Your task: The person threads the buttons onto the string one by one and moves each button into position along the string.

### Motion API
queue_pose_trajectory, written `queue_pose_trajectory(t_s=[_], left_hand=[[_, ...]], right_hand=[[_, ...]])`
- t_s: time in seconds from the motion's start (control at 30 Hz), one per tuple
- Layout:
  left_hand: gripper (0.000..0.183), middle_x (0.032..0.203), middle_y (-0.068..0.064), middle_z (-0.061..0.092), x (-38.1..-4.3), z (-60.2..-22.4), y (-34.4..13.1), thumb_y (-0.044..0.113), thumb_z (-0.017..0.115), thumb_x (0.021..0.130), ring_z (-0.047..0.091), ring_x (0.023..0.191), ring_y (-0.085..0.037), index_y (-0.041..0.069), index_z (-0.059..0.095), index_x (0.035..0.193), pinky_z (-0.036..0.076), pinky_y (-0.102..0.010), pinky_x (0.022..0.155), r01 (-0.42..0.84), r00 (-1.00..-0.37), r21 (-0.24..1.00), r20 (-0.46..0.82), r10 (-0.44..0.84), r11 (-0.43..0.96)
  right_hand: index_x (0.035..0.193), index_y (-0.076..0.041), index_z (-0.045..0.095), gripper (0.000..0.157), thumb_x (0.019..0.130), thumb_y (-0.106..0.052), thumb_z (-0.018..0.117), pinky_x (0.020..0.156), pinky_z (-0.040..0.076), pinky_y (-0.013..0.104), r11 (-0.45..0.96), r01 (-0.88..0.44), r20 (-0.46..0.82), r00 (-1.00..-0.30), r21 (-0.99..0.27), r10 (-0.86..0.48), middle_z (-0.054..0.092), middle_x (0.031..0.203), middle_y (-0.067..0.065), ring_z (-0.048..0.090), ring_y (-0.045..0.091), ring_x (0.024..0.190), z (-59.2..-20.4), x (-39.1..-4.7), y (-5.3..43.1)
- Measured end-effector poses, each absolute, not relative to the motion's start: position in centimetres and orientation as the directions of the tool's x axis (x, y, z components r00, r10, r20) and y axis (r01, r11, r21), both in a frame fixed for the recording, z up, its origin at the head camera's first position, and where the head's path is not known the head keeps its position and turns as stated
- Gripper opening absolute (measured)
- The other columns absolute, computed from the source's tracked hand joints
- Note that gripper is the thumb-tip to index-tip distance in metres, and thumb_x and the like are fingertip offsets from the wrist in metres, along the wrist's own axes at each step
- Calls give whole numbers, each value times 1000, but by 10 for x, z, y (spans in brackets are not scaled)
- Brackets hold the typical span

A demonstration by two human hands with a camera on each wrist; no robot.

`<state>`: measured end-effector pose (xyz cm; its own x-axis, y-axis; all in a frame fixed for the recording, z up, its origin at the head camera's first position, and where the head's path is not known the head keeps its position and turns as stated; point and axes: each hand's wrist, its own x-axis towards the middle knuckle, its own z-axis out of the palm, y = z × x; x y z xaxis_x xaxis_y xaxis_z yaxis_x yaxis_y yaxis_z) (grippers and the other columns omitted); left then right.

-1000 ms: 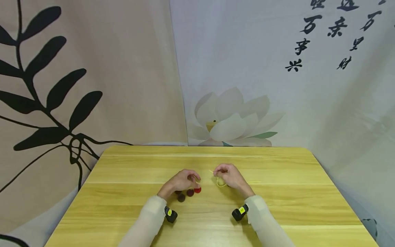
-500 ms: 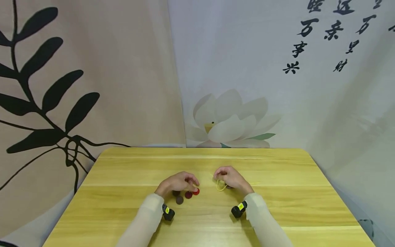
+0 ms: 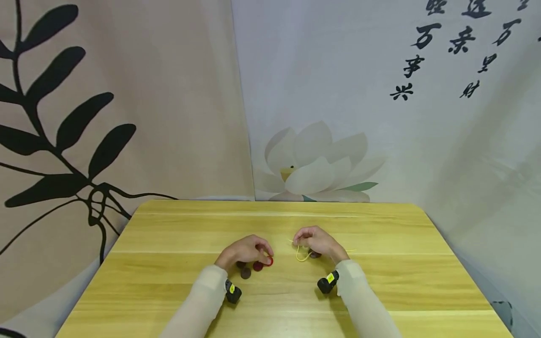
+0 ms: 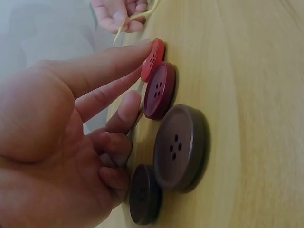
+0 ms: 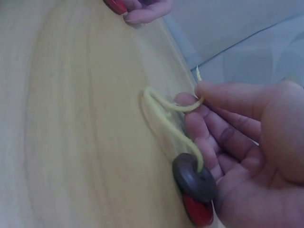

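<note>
Patterned cloth backdrop [image 3: 363, 61], dark leaves printed towards ten o'clock, pale lotus [image 3: 323, 164] towards twelve, brush characters towards one. Yellow-brown wooden table [image 3: 287, 312] below it. Clock taken from the head view, twelve at the far edge.

Left hand [image 3: 246, 249]: as I read it on my feed, thumb and forefinger pinch the red button [image 4: 152, 61], other fingers curled near the tabletop. Against a second ago: thumb tip now covers the middle of that button, and only a red ring shows round it from above; then, the fingertips sat at its far rim with much of its face in view. Loose pieces show no clear shift: maroon button [image 4: 159, 90] just beside the red one at its eight o'clock, grey-brown button [image 4: 175, 147] further along the same line, darkest button [image 4: 144, 194] at the maroon's nine, partly under the hand.

Right hand [image 3: 317, 240], at three o'clock from the left: thumb and fingertips pinch the yellow cord [image 5: 165, 121], short tip poking past them. Cord loops back into the threaded brown button [image 5: 192, 178], at four o'clock from those fingertips; I see more of it from above than half a second ago. Red disc [image 5: 197, 211] lies beneath it; whether the cord passes through that too, I cannot tell.
</note>
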<state>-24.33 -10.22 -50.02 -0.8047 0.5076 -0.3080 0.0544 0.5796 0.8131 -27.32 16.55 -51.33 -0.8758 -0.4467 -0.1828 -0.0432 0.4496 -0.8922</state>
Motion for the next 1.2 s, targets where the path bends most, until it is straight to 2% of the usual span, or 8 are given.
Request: queue_pose_trajectory(t_s=[0.13,0.43,0.87,1.2], left_hand=[[14,78,-3,68,-243,-500,-102,18,78,86,61,72,-18,13,73,98,43,-34,73,36,-802,811,-326,501,584],[13,81,-3,61,-244,-500,-101,11,78,83,53,75,-18,14,74,95,41,-33,69,29,-816,802,-326,478,597],[13,83,-3,63,-239,-504,-100,17,82,82,57,75,-19,13,72,89,44,-32,67,-7,-850,780,-335,407,626],[6,80,-3,59,-242,-501,-100,13,76,86,51,73,-17,14,73,91,40,-31,66,-18,-862,797,-319,395,604]], right_hand=[[99,-6,72,14,95,-18,66,75,45,34,443,-11,-203,-879,-897,-432,71,97,8,59,21,86,-513,-272,165],[97,-7,72,12,95,-17,66,76,44,34,437,18,-219,-884,-899,-413,71,97,5,58,20,88,-513,-271,165],[97,-8,72,11,95,-17,66,74,45,34,436,22,-222,-882,-900,-415,71,95,3,58,20,85,-518,-269,166],[101,-8,72,13,97,-14,61,76,45,33,425,2,-206,-876,-905,-435,71,100,5,59,20,89,-515,-272,169]])
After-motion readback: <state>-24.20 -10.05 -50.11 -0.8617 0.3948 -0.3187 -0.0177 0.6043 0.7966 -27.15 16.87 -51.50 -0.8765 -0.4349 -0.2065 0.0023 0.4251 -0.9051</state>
